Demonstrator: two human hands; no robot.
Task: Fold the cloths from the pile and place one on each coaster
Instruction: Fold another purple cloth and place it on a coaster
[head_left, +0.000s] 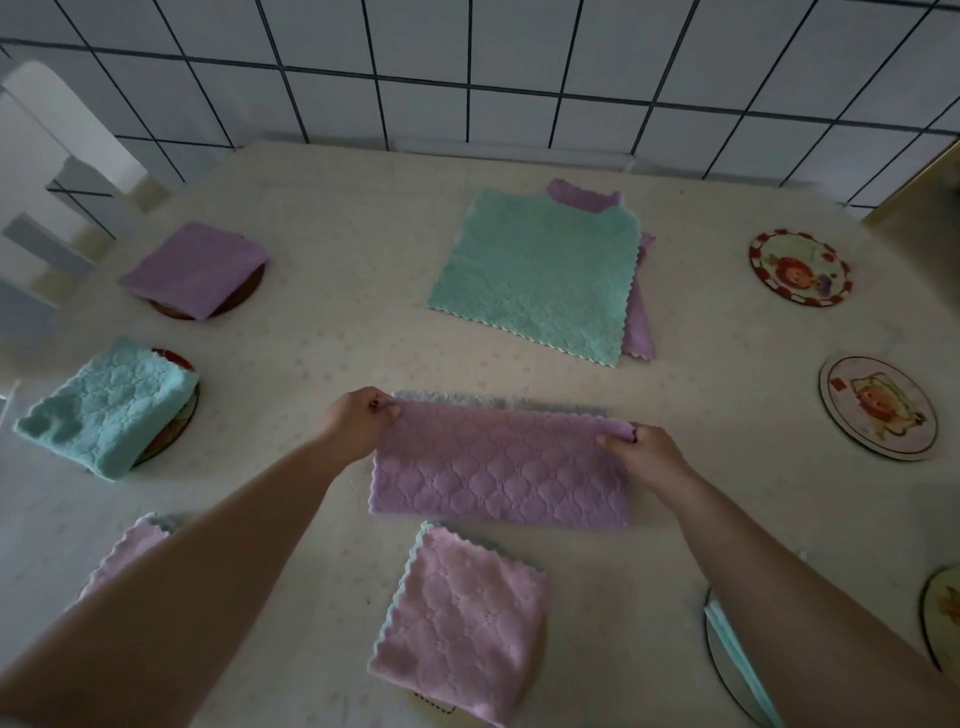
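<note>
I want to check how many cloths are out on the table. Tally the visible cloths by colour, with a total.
Purple or pink: 5 (far-left folded cloth, held cloth, near-centre folded cloth, one under the left forearm, pile's lower cloth)
Green or teal: 3 (pile's top cloth, left folded cloth, one by the right forearm)
Total: 8

A lilac diamond-quilted cloth (498, 467), a mint quilted cloth (535, 270), cream tablecloth (337, 234), white black-grouted tiles (519, 62).

Both bare forearms reach forward, left hand (358, 418) and right hand (641, 454) level and well apart, each with fingers curled in a pinch, thumb side up, wrists bent slightly inward.
</note>
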